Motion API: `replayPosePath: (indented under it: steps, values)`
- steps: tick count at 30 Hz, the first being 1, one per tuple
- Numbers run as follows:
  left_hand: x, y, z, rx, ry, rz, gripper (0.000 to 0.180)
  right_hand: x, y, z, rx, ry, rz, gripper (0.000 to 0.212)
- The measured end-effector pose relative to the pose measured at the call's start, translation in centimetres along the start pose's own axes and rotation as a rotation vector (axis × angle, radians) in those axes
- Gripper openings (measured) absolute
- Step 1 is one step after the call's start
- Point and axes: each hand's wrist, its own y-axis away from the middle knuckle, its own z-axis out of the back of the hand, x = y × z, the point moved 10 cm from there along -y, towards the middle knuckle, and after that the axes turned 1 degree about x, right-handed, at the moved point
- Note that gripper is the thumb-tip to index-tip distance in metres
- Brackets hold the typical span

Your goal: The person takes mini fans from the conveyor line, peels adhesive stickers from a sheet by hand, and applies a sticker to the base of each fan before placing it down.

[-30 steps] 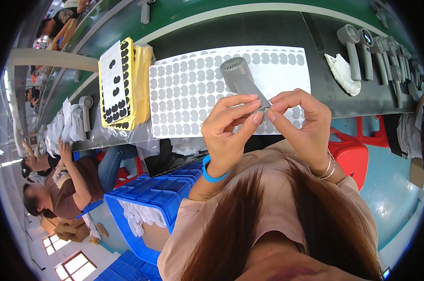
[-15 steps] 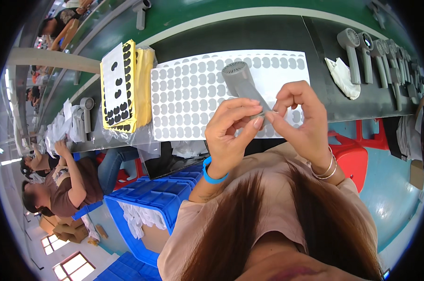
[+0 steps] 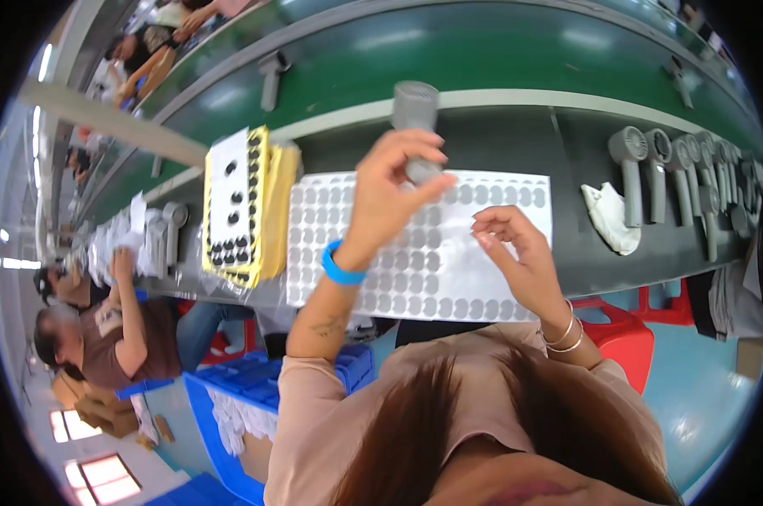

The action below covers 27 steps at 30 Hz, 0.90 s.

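My left hand (image 3: 394, 190) is closed around the handle of a grey handheld fan (image 3: 415, 108). The fan's round, grilled head points away from me, beyond the far edge of the sticker sheet. Part of the handle is hidden behind my fingers. Above the right part of the sheet hovers my right hand (image 3: 521, 257), its fingers loosely bent and apart from the thumb, with nothing visible between them. Under both hands lies a white sticker sheet (image 3: 459, 268) with rows of grey kidney-shaped stickers; a patch in its middle right is bare white.
Left of the sheet is a stack of yellow sheets (image 3: 274, 215) with black stickers. A white cloth (image 3: 611, 218) and several grey fans (image 3: 630, 169) lie to the right. Beyond runs a green conveyor (image 3: 499, 51). A blue crate (image 3: 204, 413) stands below left; a co-worker (image 3: 116, 337) sits at the left.
My left hand has carried the fan forward, away from me. My right hand has come off the handle's end and moved apart from it. The view has tilted slightly.
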Motion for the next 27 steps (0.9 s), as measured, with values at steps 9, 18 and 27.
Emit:
replayPosePath:
  steps: [9, 18, 27]
  values:
    - [12.3, -17.9, 3.6, -0.020, -0.622, -0.330, 0.030, -1.9, 0.2, 8.7, -0.267, 0.324, -0.016, 0.014]
    - [9.7, -12.6, 1.5, -0.023, -0.905, -0.338, 0.046, -2.9, 1.0, 10.1, -0.271, 0.576, 0.000, 0.015]
    - [3.8, 1.3, -9.1, 0.541, -0.480, -0.173, 0.029, -2.7, 2.7, 7.5, 0.091, 0.645, -0.101, 0.015]
